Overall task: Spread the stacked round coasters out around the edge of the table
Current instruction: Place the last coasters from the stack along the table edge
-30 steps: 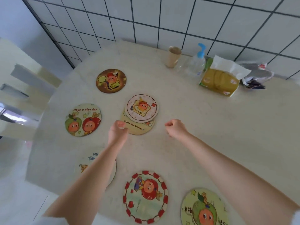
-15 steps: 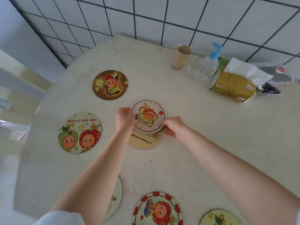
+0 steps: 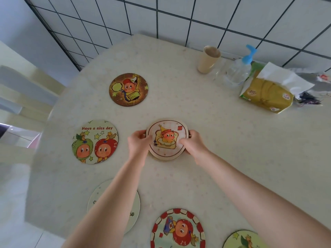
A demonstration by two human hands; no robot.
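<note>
A small stack of round coasters [image 3: 166, 138] lies in the middle of the pale table [image 3: 232, 158]; its top one shows a cartoon figure on toast. My left hand [image 3: 138, 143] grips the stack's left edge and my right hand [image 3: 192, 144] grips its right edge. Other coasters lie flat around the table's rim: a brown one [image 3: 128, 89] at the far left, a "Have a nice day" one [image 3: 95, 141] at the left, a white one [image 3: 136, 203] partly under my left forearm, a red-bordered one [image 3: 178, 230] near me, and a green one [image 3: 241, 240] at the bottom edge.
By the tiled wall stand a beige cup [image 3: 208, 59], a clear pump bottle with a blue top [image 3: 239, 69], a yellow tissue pack [image 3: 266, 93] and a grey wrapper [image 3: 315, 86]. A pale chair [image 3: 23, 97] stands at the table's left.
Both hands came in from in front of the stack and closed on its two sides. The two offset coasters in the middle are now squared up into one stack. The camera view shifted downward.
</note>
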